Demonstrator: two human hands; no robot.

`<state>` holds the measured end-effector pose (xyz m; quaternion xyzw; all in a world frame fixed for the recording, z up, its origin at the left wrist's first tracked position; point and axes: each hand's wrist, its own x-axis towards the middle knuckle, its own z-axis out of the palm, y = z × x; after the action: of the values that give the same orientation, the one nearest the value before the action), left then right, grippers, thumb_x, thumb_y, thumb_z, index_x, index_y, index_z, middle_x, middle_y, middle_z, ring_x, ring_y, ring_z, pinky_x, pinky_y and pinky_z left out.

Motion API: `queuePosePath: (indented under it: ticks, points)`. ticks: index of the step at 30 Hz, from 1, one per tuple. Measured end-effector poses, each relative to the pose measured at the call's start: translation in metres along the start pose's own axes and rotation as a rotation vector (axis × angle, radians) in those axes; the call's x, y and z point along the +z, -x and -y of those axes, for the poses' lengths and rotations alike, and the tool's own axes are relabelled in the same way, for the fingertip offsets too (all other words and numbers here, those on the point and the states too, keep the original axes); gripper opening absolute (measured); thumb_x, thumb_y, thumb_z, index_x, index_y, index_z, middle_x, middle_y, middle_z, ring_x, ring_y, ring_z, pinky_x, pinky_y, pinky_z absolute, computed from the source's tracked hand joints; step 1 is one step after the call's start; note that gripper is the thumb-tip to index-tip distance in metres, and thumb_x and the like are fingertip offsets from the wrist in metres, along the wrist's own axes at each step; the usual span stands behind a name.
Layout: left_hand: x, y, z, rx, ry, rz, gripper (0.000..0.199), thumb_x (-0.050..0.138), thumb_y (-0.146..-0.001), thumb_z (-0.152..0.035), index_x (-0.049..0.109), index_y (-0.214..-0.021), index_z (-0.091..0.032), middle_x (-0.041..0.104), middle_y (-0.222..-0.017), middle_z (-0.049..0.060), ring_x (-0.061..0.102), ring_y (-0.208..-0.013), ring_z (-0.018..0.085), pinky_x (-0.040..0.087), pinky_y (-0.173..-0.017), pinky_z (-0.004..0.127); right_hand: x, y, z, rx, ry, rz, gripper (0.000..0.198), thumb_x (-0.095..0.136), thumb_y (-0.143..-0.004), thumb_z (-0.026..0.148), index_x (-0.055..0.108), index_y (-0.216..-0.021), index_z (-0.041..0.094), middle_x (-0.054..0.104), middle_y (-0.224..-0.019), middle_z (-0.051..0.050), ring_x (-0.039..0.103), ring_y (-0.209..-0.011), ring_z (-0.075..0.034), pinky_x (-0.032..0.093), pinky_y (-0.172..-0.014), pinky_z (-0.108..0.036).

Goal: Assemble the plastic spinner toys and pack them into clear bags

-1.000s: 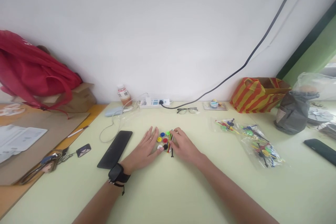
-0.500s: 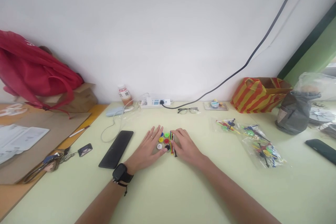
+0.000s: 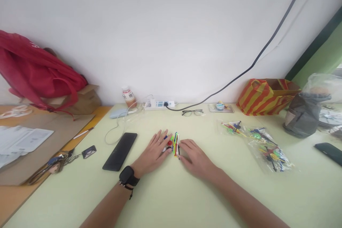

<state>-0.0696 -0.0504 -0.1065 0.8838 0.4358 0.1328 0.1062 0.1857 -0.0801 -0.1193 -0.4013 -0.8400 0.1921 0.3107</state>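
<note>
My left hand [image 3: 153, 154] lies palm down with its fingers stretched out, partly covering a group of small coloured plastic discs. A red disc [image 3: 169, 143] shows beside its fingers, with parts of blue, white and black ones; the rest are hidden under the hand. Right of the discs, several thin plastic sticks [image 3: 175, 144] in green, yellow, red, white and black lie side by side, pointing away from me. My right hand [image 3: 197, 159] rests at their right side, thumb and fingers apart, its fingertips at or against the outer sticks.
Clear bags of similar plastic parts [image 3: 271, 153] lie to the right. A black phone-like slab [image 3: 120, 151] lies left of my hands. Glasses [image 3: 192, 112], a power strip [image 3: 159, 105] and a bottle [image 3: 129, 97] line the wall. A striped bag [image 3: 263, 98] stands at back right.
My right hand has drawn slightly right, its fingers loosening from the sticks, which now show more fully. My left hand has shifted right over the discs, covering more of them.
</note>
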Motion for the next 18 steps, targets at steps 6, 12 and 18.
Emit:
queuePosePath:
  ticks: [6, 12, 18]
  points:
    - [0.002, 0.0, 0.0, 0.011, -0.011, -0.019, 0.063, 0.04, -0.109, -0.049, 0.017, -0.166, -0.038, 0.019, -0.173, 0.0, 0.013, -0.161, 0.031, 0.022, -0.13, 0.056, 0.005, -0.008, 0.005, -0.008, 0.052, -0.017, 0.039, 0.059, -0.097, 0.021, 0.057, -0.136, 0.022, 0.064, -0.135, -0.013, 0.055, -0.128, -0.03, 0.048, -0.108, -0.051]
    - [0.002, -0.001, 0.0, 0.024, -0.008, -0.035, 0.062, 0.042, -0.109, -0.048, 0.019, -0.166, -0.039, 0.02, -0.173, 0.0, 0.015, -0.16, 0.031, 0.023, -0.129, 0.056, 0.007, -0.013, 0.009, -0.017, 0.12, 0.021, 0.043, 0.055, -0.1, 0.024, 0.055, -0.143, 0.025, 0.062, -0.138, -0.014, 0.054, -0.127, -0.031, 0.048, -0.105, -0.051]
    - [0.0, -0.001, -0.002, 0.005, -0.004, -0.003, 0.062, 0.041, -0.109, -0.049, 0.018, -0.166, -0.039, 0.016, -0.174, 0.0, 0.012, -0.161, 0.031, 0.021, -0.129, 0.057, 0.004, -0.01, 0.009, -0.005, 0.122, 0.01, 0.036, 0.053, -0.101, 0.024, 0.058, -0.137, 0.023, 0.062, -0.135, -0.014, 0.054, -0.127, -0.03, 0.049, -0.106, -0.05]
